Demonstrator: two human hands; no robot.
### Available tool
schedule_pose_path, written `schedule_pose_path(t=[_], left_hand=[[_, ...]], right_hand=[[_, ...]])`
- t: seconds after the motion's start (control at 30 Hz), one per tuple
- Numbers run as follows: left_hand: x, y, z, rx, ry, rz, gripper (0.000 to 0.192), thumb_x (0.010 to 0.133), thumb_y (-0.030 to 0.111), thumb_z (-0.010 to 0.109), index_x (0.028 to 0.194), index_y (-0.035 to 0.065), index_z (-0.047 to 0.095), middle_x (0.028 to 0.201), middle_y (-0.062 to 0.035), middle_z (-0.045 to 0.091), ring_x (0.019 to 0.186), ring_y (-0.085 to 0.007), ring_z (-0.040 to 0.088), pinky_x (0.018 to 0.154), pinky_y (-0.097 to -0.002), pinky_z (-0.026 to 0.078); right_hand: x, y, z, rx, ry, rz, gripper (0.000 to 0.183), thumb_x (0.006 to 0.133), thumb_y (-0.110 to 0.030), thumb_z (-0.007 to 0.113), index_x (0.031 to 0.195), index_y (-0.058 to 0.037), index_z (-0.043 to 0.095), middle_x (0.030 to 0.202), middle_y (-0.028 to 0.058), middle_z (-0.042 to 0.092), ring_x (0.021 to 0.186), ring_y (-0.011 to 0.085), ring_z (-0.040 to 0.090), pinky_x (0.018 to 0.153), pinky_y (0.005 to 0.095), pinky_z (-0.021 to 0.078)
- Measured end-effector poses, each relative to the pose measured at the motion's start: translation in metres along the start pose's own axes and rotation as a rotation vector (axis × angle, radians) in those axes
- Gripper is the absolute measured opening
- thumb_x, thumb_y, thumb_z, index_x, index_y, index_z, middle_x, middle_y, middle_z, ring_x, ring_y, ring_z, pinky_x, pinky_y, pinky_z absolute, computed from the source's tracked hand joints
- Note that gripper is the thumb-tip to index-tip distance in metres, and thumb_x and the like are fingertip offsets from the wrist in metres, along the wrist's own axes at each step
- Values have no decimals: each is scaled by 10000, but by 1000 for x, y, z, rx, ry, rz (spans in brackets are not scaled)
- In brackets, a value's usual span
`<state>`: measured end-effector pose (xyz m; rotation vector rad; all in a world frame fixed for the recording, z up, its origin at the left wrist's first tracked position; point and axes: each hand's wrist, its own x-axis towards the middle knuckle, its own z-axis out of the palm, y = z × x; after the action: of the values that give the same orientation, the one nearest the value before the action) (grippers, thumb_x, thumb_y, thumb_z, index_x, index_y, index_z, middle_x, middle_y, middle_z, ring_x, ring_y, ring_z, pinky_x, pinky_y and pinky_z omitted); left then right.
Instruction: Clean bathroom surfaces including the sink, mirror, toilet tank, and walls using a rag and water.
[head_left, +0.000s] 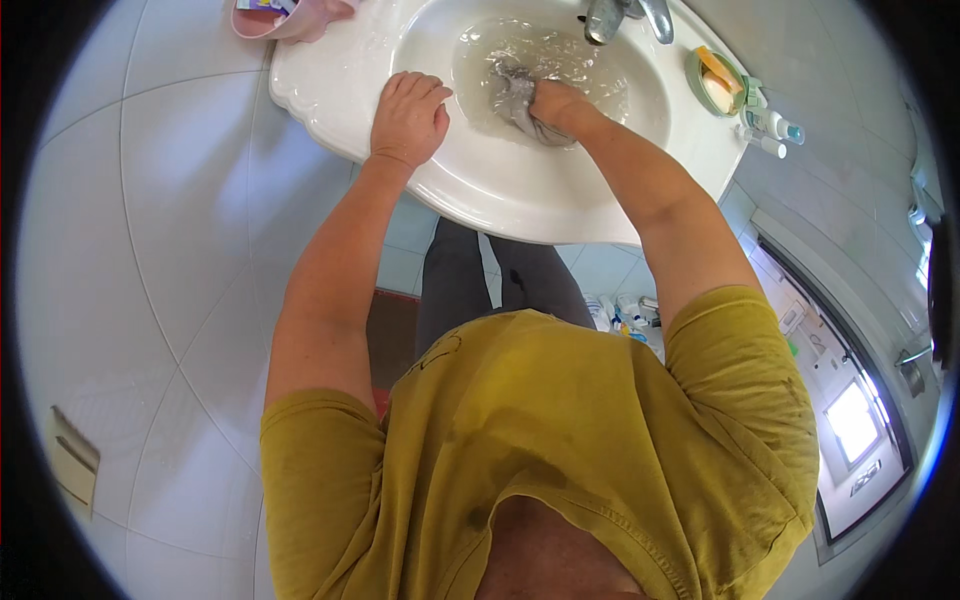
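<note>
My right hand is down in the water of a white ceramic washbasin, gripping a wet grey cloth. The cloth lies bunched and partly under the rippling, slightly cloudy water. Its lower folds curve beneath my wrist, and my fingertips are hidden in it. On the basin's left rim rests my left hand, palm down and holding nothing, its thumb apart from the fingers. Above the far side of the bowl stands a chrome faucet with a lever handle.
A green soap dish holds a soap bar and an orange piece. Beside it are small bottles. At the far left sits a pink container. Several bottles stand on the floor; a mirror is at right.
</note>
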<state>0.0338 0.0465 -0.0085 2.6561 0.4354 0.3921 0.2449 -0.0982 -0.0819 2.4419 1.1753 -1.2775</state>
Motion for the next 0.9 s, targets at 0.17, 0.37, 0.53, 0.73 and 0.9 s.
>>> schedule_pose_path(t=[0.17, 0.37, 0.53, 0.73, 0.9], left_hand=[[4, 2, 1, 18, -12, 13, 145, 682, 44, 586, 815, 76, 637, 902, -44, 601, 922, -212, 541, 945, -375, 374], [5, 5, 0, 65, -42, 17, 122, 680, 50, 583, 788, 84, 629, 890, -40, 598, 910, -211, 540, 935, -373, 378], [7, 7, 1, 63, -41, 32, 116, 683, 57, 579, 783, 87, 629, 874, -35, 596, 911, -209, 538, 930, -371, 377], [3, 4, 0, 78, -68, 10, 121, 705, 79, 571, 811, 92, 627, 907, -35, 603, 940, -216, 539, 906, -376, 375], [3, 4, 2, 60, -55, 33, 100, 697, 96, 581, 778, 102, 639, 861, -20, 608, 910, -201, 542, 940, -375, 361]], right_hand=[[27, 9, -12, -147, -74, -54, 345, 758, -206, 516, 1049, -71, 643, 1080, 151, 628, 979, 317, 609, 833, 385, 478], [34, 7, -35, -76, -244, -35, 498, 717, -270, 585, 1125, 15, 575, 1122, 199, 594, 1025, 331, 581, 873, 403, 458], [10, 23, -12, 123, -48, -110, 495, 724, -281, 572, 1119, 19, 565, 1076, 219, 601, 1005, 348, 576, 883, 395, 442], [-47, 54, -14, 273, 330, -348, 363, 781, -169, 535, 1142, -162, 580, 1197, 80, 567, 1057, 272, 558, 857, 346, 452], [-83, 52, -106, -587, 143, -482, 374, 820, -138, 496, 1185, -182, 566, 1274, 31, 508, 1199, 225, 443, 1006, 340, 350]])
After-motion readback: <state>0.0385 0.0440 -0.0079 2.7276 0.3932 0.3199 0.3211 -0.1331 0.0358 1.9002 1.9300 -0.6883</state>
